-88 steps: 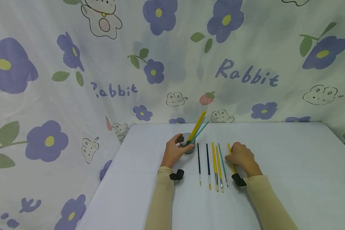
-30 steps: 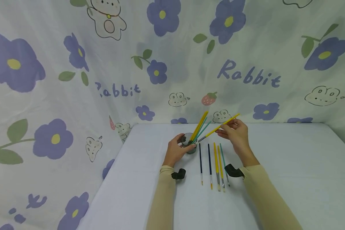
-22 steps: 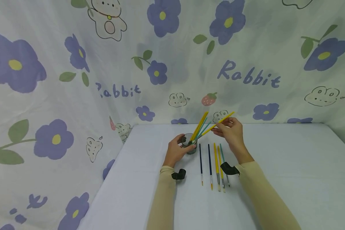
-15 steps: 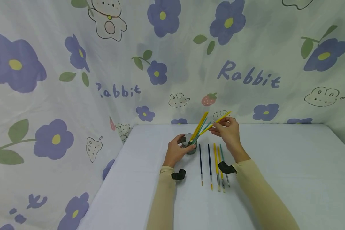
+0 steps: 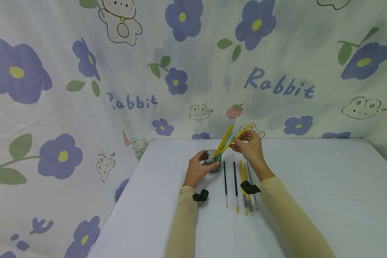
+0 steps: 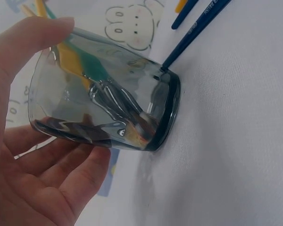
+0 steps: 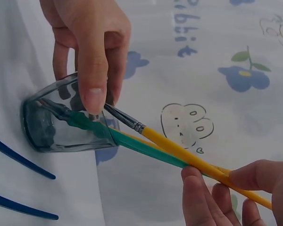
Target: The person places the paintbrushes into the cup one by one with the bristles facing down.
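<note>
My left hand (image 5: pixel 196 170) holds a clear drinking glass (image 6: pixel 132 66) around its sides, thumb near the rim. Inside the glass lean several paintbrushes, yellow and teal (image 7: pixel 151 149), bristles down. In my right hand (image 5: pixel 252 148) a yellow paintbrush (image 7: pixel 179 153) is pinched between thumb and fingers. That brush slants down to the left, and its metal ferrule reaches the mouth of the glass; the left thumb hides its bristles in the right wrist view. Right of the glass lie two dark blue paintbrushes (image 5: pixel 235 179), yellow paintbrushes (image 5: pixel 242 173) and a teal paintbrush (image 5: pixel 250 172).
A white cloth covers the table (image 5: pixel 325 200). Behind and to the left hangs a curtain (image 5: pixel 213 71) printed with flowers and rabbits. Black wrist mounts (image 5: pixel 249 187) sit at both sleeves, the right one over part of the brush row.
The right hand picked a yellow paintbrush off the table's right end of the row, raised it and moved left to the glass mouth. The left hand keeps its hold on the glass.
</note>
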`<state>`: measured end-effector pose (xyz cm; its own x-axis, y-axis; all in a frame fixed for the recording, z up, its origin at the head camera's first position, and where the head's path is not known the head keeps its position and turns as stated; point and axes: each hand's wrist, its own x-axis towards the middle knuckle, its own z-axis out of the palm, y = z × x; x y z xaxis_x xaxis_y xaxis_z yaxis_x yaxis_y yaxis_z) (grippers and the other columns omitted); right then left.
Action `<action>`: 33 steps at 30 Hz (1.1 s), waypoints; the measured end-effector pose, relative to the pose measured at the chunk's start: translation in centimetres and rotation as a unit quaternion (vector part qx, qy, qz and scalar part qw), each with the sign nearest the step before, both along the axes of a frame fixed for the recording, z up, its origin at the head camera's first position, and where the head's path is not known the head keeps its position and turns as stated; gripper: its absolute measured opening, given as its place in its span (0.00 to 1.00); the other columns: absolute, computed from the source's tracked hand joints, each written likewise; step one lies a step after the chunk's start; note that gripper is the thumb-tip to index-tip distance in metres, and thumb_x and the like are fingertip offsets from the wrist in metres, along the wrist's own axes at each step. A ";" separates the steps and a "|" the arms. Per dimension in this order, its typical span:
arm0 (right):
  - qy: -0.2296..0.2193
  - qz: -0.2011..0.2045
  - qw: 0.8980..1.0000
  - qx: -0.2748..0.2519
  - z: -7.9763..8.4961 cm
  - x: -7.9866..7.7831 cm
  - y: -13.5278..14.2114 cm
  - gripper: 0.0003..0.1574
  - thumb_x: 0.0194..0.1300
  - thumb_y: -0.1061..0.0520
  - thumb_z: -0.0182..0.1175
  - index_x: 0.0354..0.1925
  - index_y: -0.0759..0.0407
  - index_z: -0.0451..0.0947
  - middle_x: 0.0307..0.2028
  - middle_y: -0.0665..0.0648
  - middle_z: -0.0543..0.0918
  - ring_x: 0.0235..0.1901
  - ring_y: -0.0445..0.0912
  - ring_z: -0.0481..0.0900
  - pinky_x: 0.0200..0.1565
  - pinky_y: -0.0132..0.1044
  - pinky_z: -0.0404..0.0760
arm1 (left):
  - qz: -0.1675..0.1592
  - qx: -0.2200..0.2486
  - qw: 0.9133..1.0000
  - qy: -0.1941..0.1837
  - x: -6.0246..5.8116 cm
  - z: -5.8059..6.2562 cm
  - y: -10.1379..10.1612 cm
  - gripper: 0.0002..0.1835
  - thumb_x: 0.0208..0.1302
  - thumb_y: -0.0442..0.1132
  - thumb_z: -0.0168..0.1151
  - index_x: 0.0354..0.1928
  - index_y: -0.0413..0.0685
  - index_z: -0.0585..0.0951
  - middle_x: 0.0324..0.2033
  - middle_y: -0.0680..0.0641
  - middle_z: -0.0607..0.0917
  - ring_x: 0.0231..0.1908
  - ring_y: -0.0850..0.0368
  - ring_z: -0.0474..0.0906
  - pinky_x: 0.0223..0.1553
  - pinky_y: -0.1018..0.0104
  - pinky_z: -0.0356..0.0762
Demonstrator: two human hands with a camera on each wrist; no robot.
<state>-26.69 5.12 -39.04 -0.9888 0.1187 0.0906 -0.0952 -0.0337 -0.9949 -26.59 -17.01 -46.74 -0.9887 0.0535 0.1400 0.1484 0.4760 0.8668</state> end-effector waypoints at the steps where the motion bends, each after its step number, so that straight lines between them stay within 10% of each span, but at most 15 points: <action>1: 0.001 0.002 1.000 0.004 0.0 -0.1 -0.1 0.21 0.71 0.62 0.62 0.56 0.67 0.66 0.46 0.63 0.80 0.36 0.49 0.93 0.41 0.35 0.91 | 0.000 -0.001 1.000 0.000 0.0 0.0 0.0 0.48 0.54 0.59 0.79 0.72 0.45 0.73 0.60 0.38 0.83 0.64 0.41 0.79 0.65 0.45 0.81; 33: 0.003 0.038 0.998 0.045 -0.7 0.3 -0.6 0.19 0.71 0.60 0.65 0.52 0.70 0.70 0.44 0.64 0.81 0.36 0.53 0.92 0.39 0.35 0.91 | 0.004 0.001 1.000 -0.004 0.2 0.2 0.2 0.46 0.55 0.57 0.79 0.72 0.45 0.73 0.62 0.37 0.83 0.65 0.42 0.78 0.65 0.44 0.80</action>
<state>-26.36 4.56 -39.73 -0.9941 0.0349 0.1028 -0.1010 0.0483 -0.9937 -26.41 -16.84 -46.50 -0.9903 0.0450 0.1316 0.1371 0.4758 0.8688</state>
